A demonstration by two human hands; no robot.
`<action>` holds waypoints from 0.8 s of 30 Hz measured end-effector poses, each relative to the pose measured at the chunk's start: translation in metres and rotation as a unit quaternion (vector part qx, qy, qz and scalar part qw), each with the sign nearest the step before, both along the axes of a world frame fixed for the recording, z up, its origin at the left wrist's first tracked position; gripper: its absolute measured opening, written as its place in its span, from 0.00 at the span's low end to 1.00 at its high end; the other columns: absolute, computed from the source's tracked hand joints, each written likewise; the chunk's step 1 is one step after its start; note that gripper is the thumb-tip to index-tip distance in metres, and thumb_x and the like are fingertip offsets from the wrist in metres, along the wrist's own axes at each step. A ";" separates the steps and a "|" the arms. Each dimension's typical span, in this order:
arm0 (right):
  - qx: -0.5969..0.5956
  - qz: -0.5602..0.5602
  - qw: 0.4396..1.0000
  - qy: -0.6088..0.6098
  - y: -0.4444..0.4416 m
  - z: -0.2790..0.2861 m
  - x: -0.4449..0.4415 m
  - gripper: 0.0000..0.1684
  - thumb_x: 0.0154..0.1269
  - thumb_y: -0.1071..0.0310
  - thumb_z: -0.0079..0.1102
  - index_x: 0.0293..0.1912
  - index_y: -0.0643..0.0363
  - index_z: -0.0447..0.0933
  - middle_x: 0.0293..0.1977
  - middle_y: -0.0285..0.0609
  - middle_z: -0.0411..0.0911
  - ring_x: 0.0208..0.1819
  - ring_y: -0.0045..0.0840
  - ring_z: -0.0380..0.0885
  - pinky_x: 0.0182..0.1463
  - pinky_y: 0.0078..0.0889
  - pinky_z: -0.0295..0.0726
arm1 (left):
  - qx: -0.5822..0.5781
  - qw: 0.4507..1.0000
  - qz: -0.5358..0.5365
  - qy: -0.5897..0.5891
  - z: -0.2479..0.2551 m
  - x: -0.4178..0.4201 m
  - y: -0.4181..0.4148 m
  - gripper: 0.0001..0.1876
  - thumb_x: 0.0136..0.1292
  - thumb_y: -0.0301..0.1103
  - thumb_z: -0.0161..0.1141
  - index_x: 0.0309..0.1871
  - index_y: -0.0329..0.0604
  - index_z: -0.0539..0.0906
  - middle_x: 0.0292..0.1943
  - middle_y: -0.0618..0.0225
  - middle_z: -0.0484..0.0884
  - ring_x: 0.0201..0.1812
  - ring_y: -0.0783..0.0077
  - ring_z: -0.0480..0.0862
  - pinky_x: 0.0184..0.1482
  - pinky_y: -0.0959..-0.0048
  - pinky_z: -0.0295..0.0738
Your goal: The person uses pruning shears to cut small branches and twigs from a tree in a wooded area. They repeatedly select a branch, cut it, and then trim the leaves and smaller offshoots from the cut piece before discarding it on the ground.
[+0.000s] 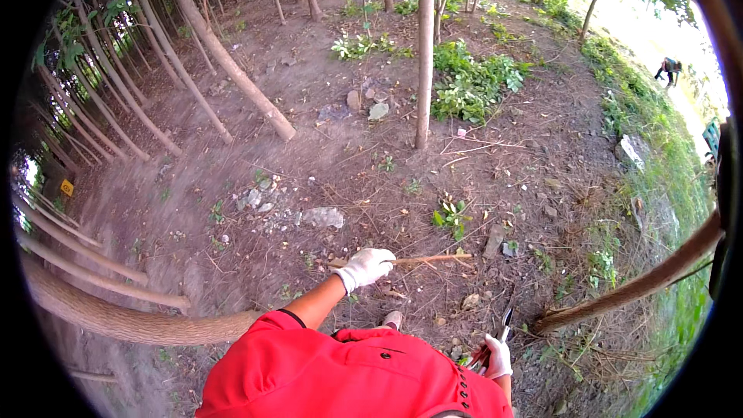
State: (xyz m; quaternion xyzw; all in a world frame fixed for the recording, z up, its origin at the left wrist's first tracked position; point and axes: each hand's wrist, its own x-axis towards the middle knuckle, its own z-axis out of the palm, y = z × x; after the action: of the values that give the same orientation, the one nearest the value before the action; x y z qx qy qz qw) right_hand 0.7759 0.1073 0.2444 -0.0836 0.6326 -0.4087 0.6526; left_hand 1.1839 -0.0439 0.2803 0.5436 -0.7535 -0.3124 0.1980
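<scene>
My left hand (367, 268), in a white glove, grips a thin, bare wooden stick (432, 258). The stick lies roughly level across the view in front of me, its longer end pointing right. Lower and further right, my right hand (497, 355), also gloved in white, is closed around a pair of pruning shears (506, 324). Their metal blades point up and away from me, and part of the handles shows below the hand. Whether the blades are apart is too small to tell. A shoe (393, 319) shows on the ground between the two hands.
A leaning tree trunk (630, 281) rises close to my right hand. Another trunk (151, 325) stands near my left side. Pale stones (322, 217), a leafy sprig (451, 217) and a leafy heap (473, 84) lie ahead. A person (670, 69) bends over far right.
</scene>
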 end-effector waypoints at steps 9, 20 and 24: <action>-0.007 0.055 0.998 -0.023 -0.095 0.001 0.052 0.07 0.65 0.66 0.57 0.35 0.58 0.71 0.25 0.38 0.73 0.23 0.29 0.76 0.27 0.36 0.80 | 0.037 0.989 0.142 -0.008 -0.010 0.079 -0.017 0.18 0.57 0.34 0.58 0.52 0.42 0.80 0.44 0.53 0.84 0.47 0.52 0.83 0.49 0.62 0.76; 0.088 0.138 0.972 -0.166 -0.176 -0.060 0.035 0.13 0.68 0.56 0.49 0.34 0.53 0.75 0.26 0.39 0.76 0.28 0.33 0.76 0.39 0.47 0.77 | 0.027 0.956 0.291 -0.031 -0.036 0.111 -0.005 0.23 0.57 0.27 0.51 0.59 0.40 0.74 0.55 0.50 0.77 0.58 0.50 0.76 0.60 0.62 0.71; 0.103 0.166 0.965 -0.174 -0.228 -0.052 0.037 0.09 0.65 0.59 0.57 0.36 0.54 0.77 0.26 0.39 0.78 0.26 0.37 0.78 0.36 0.51 0.81 | -0.054 0.937 0.338 -0.074 -0.020 0.121 -0.022 0.22 0.56 0.28 0.56 0.56 0.42 0.74 0.51 0.50 0.79 0.51 0.51 0.81 0.52 0.61 0.75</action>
State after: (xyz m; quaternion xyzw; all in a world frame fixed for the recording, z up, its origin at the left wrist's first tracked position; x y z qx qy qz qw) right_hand 0.8131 -0.1206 0.1926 -0.0471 0.5252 -0.2352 0.8165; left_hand 1.3048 -0.0661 0.2602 0.7762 -0.5536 -0.1450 0.2645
